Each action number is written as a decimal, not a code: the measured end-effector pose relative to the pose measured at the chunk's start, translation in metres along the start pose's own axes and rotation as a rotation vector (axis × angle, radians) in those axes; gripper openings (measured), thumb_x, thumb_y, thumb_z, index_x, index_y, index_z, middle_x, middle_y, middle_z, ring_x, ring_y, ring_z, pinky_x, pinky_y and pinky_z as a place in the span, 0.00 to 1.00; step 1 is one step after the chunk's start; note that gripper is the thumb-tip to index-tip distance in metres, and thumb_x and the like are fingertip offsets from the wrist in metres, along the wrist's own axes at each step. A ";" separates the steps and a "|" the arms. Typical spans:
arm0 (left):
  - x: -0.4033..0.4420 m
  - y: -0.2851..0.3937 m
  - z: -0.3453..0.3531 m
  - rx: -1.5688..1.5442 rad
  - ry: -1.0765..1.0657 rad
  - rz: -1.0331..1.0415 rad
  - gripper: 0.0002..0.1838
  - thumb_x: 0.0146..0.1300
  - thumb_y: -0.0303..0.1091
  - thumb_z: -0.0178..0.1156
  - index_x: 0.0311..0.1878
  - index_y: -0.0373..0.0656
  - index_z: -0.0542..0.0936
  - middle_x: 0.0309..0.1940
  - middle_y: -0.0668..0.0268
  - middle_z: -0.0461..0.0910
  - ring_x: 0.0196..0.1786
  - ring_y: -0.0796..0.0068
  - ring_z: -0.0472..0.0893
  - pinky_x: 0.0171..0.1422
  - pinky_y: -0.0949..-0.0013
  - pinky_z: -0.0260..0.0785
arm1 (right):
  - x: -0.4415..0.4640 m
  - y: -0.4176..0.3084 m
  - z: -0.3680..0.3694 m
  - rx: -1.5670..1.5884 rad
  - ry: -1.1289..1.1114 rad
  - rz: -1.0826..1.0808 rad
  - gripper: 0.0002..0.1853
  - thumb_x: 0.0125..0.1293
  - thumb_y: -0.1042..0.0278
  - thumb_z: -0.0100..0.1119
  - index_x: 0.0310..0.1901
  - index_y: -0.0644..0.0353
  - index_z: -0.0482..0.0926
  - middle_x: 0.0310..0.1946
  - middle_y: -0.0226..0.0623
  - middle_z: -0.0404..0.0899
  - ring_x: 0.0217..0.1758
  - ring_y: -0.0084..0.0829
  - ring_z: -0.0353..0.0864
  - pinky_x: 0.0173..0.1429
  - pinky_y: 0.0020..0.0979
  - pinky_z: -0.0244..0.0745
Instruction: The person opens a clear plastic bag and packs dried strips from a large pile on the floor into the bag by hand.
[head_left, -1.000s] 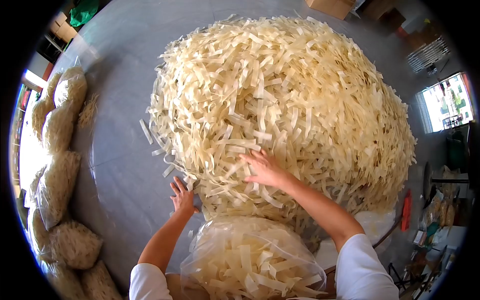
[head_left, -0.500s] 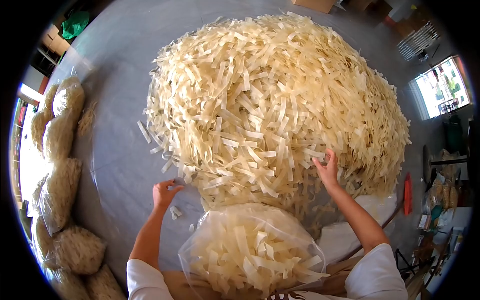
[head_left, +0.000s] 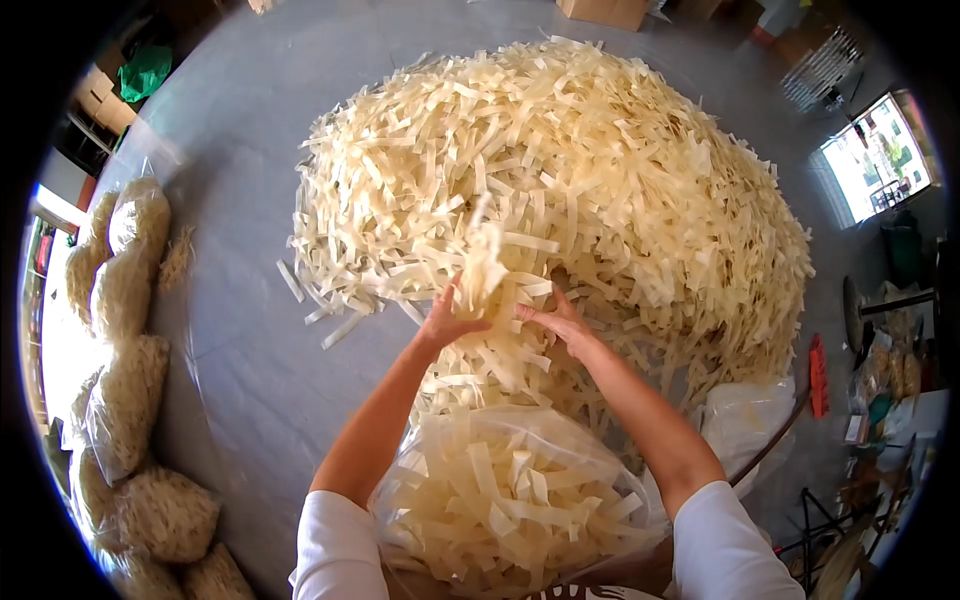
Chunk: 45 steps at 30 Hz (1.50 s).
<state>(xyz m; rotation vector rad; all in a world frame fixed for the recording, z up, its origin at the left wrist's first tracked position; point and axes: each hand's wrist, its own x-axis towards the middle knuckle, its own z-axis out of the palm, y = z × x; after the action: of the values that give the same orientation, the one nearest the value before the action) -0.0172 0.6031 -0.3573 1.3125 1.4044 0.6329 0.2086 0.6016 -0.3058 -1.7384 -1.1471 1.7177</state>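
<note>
Okay, left hand (head_left: 443,324): spread, thumb well apart from the fingers, at the left side of a raised bunch (head_left: 483,272) of strips.
Right hand (head_left: 566,322): also spread, thumb out toward the left hand, fingers toward the pile, just beside the strips on the right.
Bunch: between the hands, rising past the left fingertips; pale, blurred. Cannot tell how firmly either palm presses on it.
Below the grip: more loose pale strips, running down toward the bag mouth.
Bag (head_left: 638,503): clear plastic, mouth open, nearer the body than both hands, between the forearms. Well loaded with the same strips.
Pile (head_left: 660,190): big heap of strips on the floor, beyond the hands and spreading to the right; its near edge reaches the grip.
Floor (head_left: 250,330): grey, smooth. A few stray strips lie at the pile's left edge.
Far left: row of filled clear bags (head_left: 128,405), crowded together, well apart from the hands.
Right side: white plastic (head_left: 745,415) on the floor near the right forearm; red object (head_left: 818,378) just past it.
Top edge: cardboard box (head_left: 607,12), beyond the pile.
</note>
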 end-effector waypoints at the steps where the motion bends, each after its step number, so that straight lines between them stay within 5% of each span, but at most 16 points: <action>1: -0.011 0.028 0.004 -0.061 -0.051 -0.074 0.53 0.41 0.28 0.71 0.69 0.47 0.49 0.59 0.61 0.66 0.62 0.67 0.65 0.64 0.66 0.58 | -0.003 -0.001 0.002 0.080 0.031 0.006 0.54 0.38 0.47 0.75 0.63 0.63 0.55 0.57 0.45 0.66 0.60 0.36 0.65 0.59 0.35 0.63; 2: -0.012 0.034 0.012 -0.058 -0.049 -0.071 0.53 0.41 0.28 0.71 0.69 0.47 0.49 0.59 0.61 0.66 0.62 0.67 0.65 0.64 0.66 0.58 | -0.006 -0.001 0.000 0.081 0.031 0.002 0.54 0.38 0.47 0.75 0.63 0.63 0.55 0.57 0.45 0.66 0.60 0.36 0.65 0.59 0.35 0.63; 5: -0.019 0.046 0.029 -0.055 -0.168 0.011 0.49 0.46 0.25 0.68 0.69 0.50 0.50 0.58 0.63 0.67 0.60 0.70 0.67 0.64 0.67 0.58 | -0.018 0.006 -0.006 0.347 -0.161 0.204 0.30 0.44 0.56 0.72 0.50 0.53 0.73 0.49 0.30 0.72 0.52 0.27 0.67 0.49 0.39 0.60; 8: -0.032 0.062 0.030 -0.121 -0.238 0.107 0.49 0.46 0.26 0.68 0.69 0.51 0.50 0.60 0.64 0.64 0.62 0.70 0.64 0.65 0.67 0.56 | 0.007 0.059 -0.014 0.473 -0.177 0.116 0.27 0.47 0.59 0.70 0.51 0.52 0.73 0.49 0.29 0.73 0.53 0.26 0.67 0.51 0.45 0.58; 9: -0.042 0.081 0.026 -0.052 -0.221 0.141 0.49 0.47 0.27 0.67 0.69 0.52 0.49 0.63 0.62 0.60 0.68 0.66 0.55 0.68 0.65 0.51 | 0.007 0.078 -0.014 0.539 -0.153 -0.042 0.25 0.52 0.60 0.66 0.53 0.52 0.73 0.48 0.29 0.74 0.53 0.25 0.68 0.53 0.40 0.61; 12: -0.069 0.133 0.010 0.226 -0.148 0.299 0.49 0.47 0.28 0.67 0.70 0.52 0.49 0.66 0.58 0.55 0.71 0.61 0.47 0.71 0.62 0.46 | -0.060 -0.003 -0.014 0.516 -0.343 -0.104 0.25 0.55 0.59 0.64 0.54 0.54 0.72 0.49 0.29 0.74 0.53 0.23 0.70 0.56 0.31 0.63; 13: -0.073 0.137 0.006 0.191 -0.173 0.322 0.51 0.47 0.29 0.66 0.70 0.57 0.45 0.68 0.60 0.52 0.71 0.48 0.40 0.73 0.55 0.39 | -0.070 -0.014 -0.012 0.484 -0.313 -0.103 0.25 0.57 0.58 0.62 0.54 0.57 0.71 0.50 0.30 0.74 0.53 0.21 0.71 0.57 0.23 0.64; 17: -0.098 0.190 -0.009 0.325 -0.159 0.373 0.51 0.48 0.29 0.65 0.70 0.55 0.43 0.69 0.59 0.51 0.71 0.44 0.37 0.73 0.53 0.38 | -0.121 -0.062 -0.014 0.396 -0.183 -0.049 0.23 0.58 0.60 0.61 0.54 0.59 0.72 0.52 0.31 0.74 0.54 0.22 0.72 0.58 0.24 0.64; 20: -0.115 0.215 -0.013 0.341 -0.132 0.395 0.50 0.49 0.30 0.65 0.70 0.56 0.44 0.70 0.63 0.48 0.72 0.49 0.35 0.73 0.53 0.36 | -0.115 -0.056 -0.019 0.464 -0.238 -0.274 0.22 0.58 0.63 0.60 0.54 0.58 0.72 0.51 0.32 0.74 0.53 0.23 0.73 0.56 0.25 0.67; 28: -0.181 0.279 -0.018 0.637 -0.020 0.403 0.51 0.49 0.36 0.66 0.70 0.57 0.42 0.68 0.55 0.51 0.70 0.43 0.41 0.71 0.49 0.45 | -0.147 -0.074 -0.029 0.695 -0.362 -0.422 0.13 0.58 0.70 0.58 0.46 0.56 0.75 0.42 0.31 0.78 0.46 0.25 0.77 0.48 0.25 0.73; 34: -0.220 0.314 -0.024 0.821 0.129 0.480 0.50 0.49 0.34 0.66 0.70 0.58 0.43 0.59 0.32 0.53 0.62 0.37 0.60 0.66 0.51 0.56 | -0.182 -0.100 -0.029 0.755 -0.311 -0.187 0.14 0.59 0.70 0.54 0.48 0.59 0.72 0.43 0.33 0.77 0.46 0.28 0.77 0.50 0.31 0.73; 37: -0.237 0.333 -0.029 0.909 0.145 0.542 0.51 0.46 0.32 0.67 0.70 0.58 0.46 0.57 0.34 0.57 0.52 0.41 0.70 0.60 0.55 0.62 | -0.218 -0.126 -0.021 0.646 -0.279 -0.312 0.21 0.59 0.54 0.57 0.48 0.60 0.73 0.38 0.36 0.79 0.38 0.27 0.80 0.41 0.29 0.79; 45: -0.273 0.328 -0.028 0.937 0.023 0.582 0.48 0.48 0.35 0.66 0.69 0.52 0.48 0.57 0.32 0.55 0.57 0.38 0.66 0.60 0.55 0.61 | -0.235 -0.085 -0.030 0.584 -0.451 -0.278 0.25 0.61 0.49 0.54 0.54 0.58 0.69 0.46 0.37 0.76 0.45 0.31 0.79 0.47 0.34 0.78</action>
<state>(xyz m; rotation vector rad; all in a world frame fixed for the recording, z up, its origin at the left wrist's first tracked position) 0.0312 0.4412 0.0350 2.5150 1.3757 0.3391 0.2431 0.4698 -0.0942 -0.8328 -0.8696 2.0475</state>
